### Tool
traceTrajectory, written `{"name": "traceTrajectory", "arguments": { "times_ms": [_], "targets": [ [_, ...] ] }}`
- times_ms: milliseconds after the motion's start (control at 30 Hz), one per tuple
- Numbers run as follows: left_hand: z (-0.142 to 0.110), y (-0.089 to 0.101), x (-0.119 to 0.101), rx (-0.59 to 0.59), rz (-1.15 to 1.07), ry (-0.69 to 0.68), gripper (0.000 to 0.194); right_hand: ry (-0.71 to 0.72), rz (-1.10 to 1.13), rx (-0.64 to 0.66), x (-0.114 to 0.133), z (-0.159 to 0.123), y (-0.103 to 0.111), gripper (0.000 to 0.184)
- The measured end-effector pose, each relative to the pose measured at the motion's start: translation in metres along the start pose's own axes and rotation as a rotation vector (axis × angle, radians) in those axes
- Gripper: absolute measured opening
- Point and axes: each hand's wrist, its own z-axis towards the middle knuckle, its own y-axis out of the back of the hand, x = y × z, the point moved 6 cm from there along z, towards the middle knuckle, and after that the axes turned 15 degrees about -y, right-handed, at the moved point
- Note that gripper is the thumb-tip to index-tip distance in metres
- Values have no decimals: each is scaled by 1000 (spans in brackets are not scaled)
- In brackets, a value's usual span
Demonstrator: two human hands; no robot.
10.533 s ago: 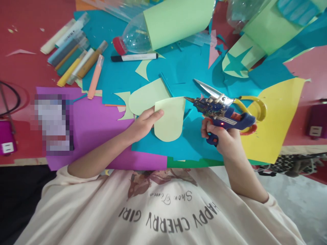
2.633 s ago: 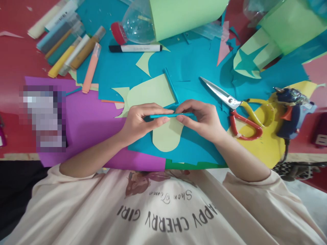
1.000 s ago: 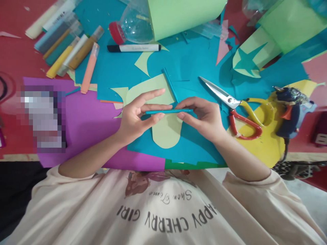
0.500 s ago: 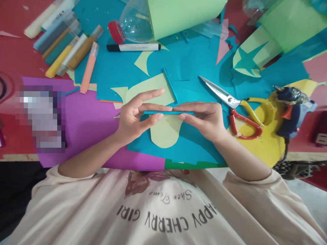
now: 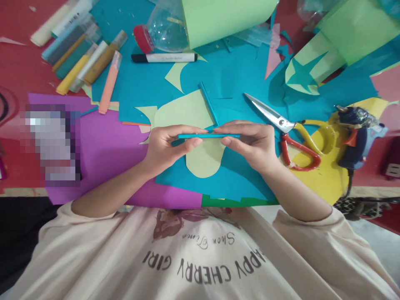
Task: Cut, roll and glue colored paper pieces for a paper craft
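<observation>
Between both hands a narrow blue paper strip [image 5: 212, 136] is held level, near the middle of the view. My left hand [image 5: 167, 143] pinches its left part between thumb and fingers. On the other end, the thumb and fingers of my right hand [image 5: 254, 143] grip it the same way. Just below the strip shows a pale green paper piece with a rounded end [image 5: 203, 160]; its top edge is hidden, so whether it joins the strip I cannot tell. Beyond the fingers lie another pale green piece [image 5: 184, 109] and a second blue strip [image 5: 208, 104] along its edge.
Scissors [image 5: 283, 124] and a glue gun [image 5: 359, 137] lie to the right. A bottle with a red cap [image 5: 164, 31], a black-and-white marker [image 5: 164, 58] and several other markers [image 5: 109, 83] are at the back and left. Blue and purple sheets [image 5: 109, 146] cover the table.
The left index finger, raised before, has come down onto the blue strip. The strip and the rounded green piece have shifted slightly away from my body and to the right.
</observation>
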Motion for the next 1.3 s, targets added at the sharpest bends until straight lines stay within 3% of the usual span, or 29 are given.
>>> {"name": "traceTrajectory", "arguments": {
  "times_ms": [133, 333, 867, 1067, 1300],
  "targets": [
    [0, -1, -1, 8, 7, 21, 24, 2, 1, 58, -1, 1, -3, 26],
    [1, -2, -2, 7, -5, 14, 23, 81, 23, 86, 2, 0, -5, 18],
    [2, -3, 0, 16, -26, 42, 25, 151, -2, 111, 3, 0, -5, 18],
    [2, -2, 2, -10, -37, 65, 29, 55, -21, 58, 0, 1, -2, 23],
    [1, -2, 1, 12, -41, 20, 21, 65, 2, 50, 2, 0, -1, 14]
  ]
}}
